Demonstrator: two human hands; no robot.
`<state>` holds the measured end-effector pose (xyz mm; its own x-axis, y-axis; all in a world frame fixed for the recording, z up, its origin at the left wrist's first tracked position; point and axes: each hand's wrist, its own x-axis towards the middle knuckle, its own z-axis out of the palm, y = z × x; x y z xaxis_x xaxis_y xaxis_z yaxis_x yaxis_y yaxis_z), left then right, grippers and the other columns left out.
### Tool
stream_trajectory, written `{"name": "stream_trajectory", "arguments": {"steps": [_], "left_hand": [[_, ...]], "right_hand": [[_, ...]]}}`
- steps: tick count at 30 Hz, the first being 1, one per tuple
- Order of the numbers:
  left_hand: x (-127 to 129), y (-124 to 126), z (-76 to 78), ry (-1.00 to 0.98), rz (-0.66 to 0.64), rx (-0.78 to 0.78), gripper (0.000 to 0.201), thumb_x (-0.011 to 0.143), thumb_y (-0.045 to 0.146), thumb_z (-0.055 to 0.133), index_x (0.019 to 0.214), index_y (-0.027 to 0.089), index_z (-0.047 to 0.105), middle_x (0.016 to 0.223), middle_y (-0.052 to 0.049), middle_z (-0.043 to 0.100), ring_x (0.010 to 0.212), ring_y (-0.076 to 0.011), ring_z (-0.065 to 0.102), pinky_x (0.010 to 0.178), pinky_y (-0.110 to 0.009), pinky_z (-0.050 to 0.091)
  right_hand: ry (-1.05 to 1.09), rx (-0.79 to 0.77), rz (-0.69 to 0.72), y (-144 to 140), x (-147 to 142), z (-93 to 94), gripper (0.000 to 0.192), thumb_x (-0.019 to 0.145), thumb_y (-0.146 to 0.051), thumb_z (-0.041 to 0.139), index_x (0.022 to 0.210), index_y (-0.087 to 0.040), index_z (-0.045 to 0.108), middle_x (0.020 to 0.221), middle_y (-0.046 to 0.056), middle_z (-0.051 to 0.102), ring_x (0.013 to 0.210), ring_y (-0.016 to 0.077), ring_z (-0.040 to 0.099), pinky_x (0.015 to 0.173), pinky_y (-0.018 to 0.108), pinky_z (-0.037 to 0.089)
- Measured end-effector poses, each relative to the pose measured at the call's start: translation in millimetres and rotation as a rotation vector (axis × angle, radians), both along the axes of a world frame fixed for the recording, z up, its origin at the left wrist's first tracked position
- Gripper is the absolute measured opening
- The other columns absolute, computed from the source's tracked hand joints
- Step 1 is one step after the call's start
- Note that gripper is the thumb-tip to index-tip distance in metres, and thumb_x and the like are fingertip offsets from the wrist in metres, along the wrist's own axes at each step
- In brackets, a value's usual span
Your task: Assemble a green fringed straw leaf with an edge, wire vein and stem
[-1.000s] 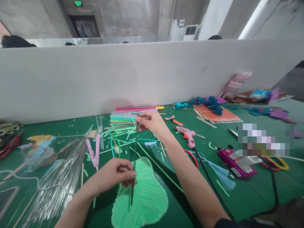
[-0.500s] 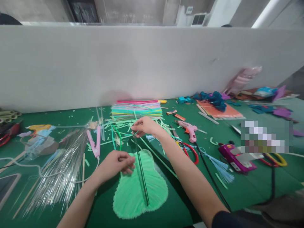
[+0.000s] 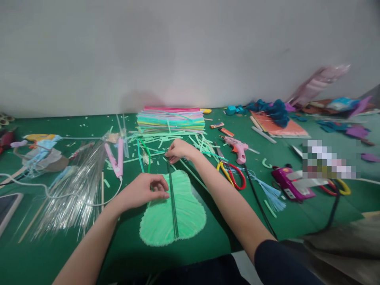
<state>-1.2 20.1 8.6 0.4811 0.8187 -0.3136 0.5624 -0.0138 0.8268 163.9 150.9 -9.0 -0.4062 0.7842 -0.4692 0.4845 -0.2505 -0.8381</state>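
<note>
A bright green fuzzy leaf-shaped piece [image 3: 190,213], wide at its near end, lies flat on the table before me. Thin dark green wires [image 3: 174,215] run lengthwise over its middle. At their far end, my right hand [image 3: 179,151] pinches the wires between thumb and fingers. My left hand [image 3: 147,191] rests over the left edge of the green piece, beside the wires. Its fingers are loosely bent and apart from the thumb, with nothing seen between them.
Colourful pipe cleaners [image 3: 170,120] are stacked by the white partition [image 3: 190,55], with green offcuts before them. Pink flat tongs [image 3: 118,160] and silvery wires [image 3: 74,194] lie left. Right are red-and-yellow scissors [image 3: 237,180], a pink glue gun [image 3: 240,148] and a purple device [image 3: 289,184].
The wires' near end has come down and left, now lying more upright along the green piece. My left hand stays close beside them. The view has tilted downward.
</note>
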Motion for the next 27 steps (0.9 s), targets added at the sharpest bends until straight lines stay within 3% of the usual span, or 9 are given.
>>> {"name": "stream_trajectory", "arguments": {"steps": [6,12,27], "left_hand": [[18.9,-16.1,4.1,0.13,-0.201,0.143,0.028,0.074,0.047,0.069,0.073,0.019,0.063,0.061,0.004,0.058,0.058,-0.0113,0.052,0.054,-0.022,0.032],[30.3,-30.3,2.6,0.225,-0.4,0.222,0.036,0.068,0.052,0.074,0.076,0.02,0.059,0.071,0.003,0.06,0.073,-0.0152,0.055,0.058,-0.023,0.03],[34.7,-42.1,-4.9,0.329,-0.484,0.355,0.048,0.066,0.066,0.066,0.079,0.021,0.053,0.078,-0.002,0.06,0.079,-0.0213,0.052,0.057,-0.029,0.026]], "right_hand": [[-0.018,0.023,0.03,-0.4,-1.0,-3.6,0.018,0.073,-0.011,0.069,0.056,-0.011,0.061,0.049,0.004,0.065,0.054,0.0198,0.07,0.056,0.025,0.062],[-0.002,0.003,0.041,-0.5,0.3,-2.9,0.02,0.074,-0.012,0.069,0.056,-0.011,0.061,0.05,0.005,0.066,0.052,0.018,0.069,0.056,0.025,0.062],[-0.026,0.005,0.049,0.6,-2.0,-5.0,0.021,0.075,-0.012,0.069,0.055,-0.011,0.061,0.047,0.003,0.066,0.048,0.0163,0.068,0.053,0.021,0.059]]}}
